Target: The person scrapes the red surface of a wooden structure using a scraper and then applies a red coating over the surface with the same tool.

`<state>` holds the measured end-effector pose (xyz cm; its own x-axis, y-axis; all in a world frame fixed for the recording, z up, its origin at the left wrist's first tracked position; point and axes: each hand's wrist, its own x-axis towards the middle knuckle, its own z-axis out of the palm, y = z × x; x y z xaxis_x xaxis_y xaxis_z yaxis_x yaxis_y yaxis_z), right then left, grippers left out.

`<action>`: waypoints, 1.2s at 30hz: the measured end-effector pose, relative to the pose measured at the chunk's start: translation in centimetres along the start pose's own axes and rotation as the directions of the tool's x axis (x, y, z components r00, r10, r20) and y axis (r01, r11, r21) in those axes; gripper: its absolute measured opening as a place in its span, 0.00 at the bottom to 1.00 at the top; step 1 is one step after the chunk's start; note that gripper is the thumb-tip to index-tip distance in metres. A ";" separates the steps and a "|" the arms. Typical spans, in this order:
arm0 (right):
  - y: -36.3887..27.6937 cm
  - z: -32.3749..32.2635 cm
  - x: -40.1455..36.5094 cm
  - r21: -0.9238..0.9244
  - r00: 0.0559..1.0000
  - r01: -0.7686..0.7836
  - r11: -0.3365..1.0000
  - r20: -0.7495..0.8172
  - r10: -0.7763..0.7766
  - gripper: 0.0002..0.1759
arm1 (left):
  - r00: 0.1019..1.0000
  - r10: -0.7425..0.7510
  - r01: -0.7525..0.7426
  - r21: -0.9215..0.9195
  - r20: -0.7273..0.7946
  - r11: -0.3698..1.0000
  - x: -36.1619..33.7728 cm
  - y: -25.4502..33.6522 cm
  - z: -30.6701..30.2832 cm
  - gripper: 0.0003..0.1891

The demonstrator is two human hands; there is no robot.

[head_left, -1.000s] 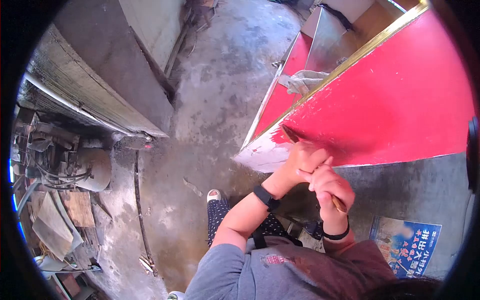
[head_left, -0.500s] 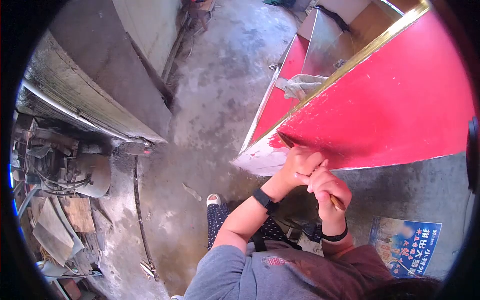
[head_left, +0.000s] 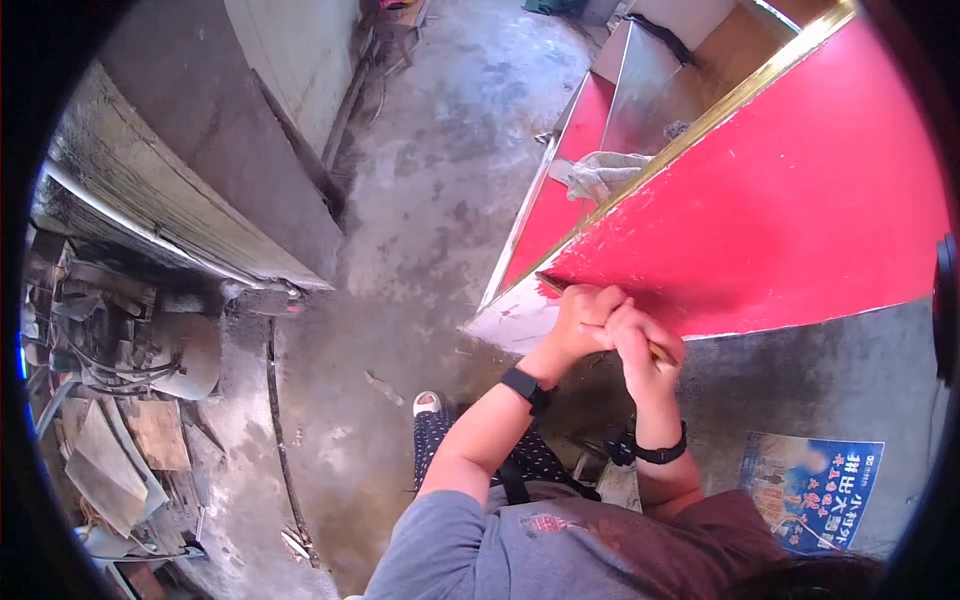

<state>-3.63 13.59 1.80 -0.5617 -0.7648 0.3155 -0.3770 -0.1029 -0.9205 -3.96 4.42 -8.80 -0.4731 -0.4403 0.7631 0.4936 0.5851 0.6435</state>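
A large red panel (head_left: 780,200) with a gold-coloured edge strip (head_left: 730,105) fills the upper right. Its lower-left corner is a whitish patch (head_left: 510,318) bordering the red. My left hand (head_left: 585,318) is closed around a long tool (head_left: 551,283), near its dark, narrow front end, which touches the panel where red meets white. Just behind it, my right hand (head_left: 643,345) grips the wooden handle (head_left: 661,353), whose end sticks out past the fingers. Both hands touch each other. The middle of the tool is hidden by my fingers.
A crumpled grey cloth (head_left: 598,175) lies behind the gold strip. On the floor at the lower right is a blue poster (head_left: 815,490). A machine with a rounded tank (head_left: 190,355) and loose boards (head_left: 110,465) stand at the left, beneath a pipe (head_left: 140,220).
Both hands and the tool have shifted left along the panel's corner. The tool's front end sits slightly lower and farther left, and its angle is flatter.
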 end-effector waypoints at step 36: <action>-2.5 0.8 -2.1 0.048 0.956 0.287 0.957 0.051 -0.290 0.06 | 0.977 0.212 -0.211 -0.076 0.012 0.975 0.9 2.2 -1.7 0.08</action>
<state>-0.92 14.95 3.26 -0.3903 -0.7335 0.5565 -0.4864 -0.3489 -0.8010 -2.06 4.21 -6.58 -0.3665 -0.2978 0.8815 0.6362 0.6111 0.4710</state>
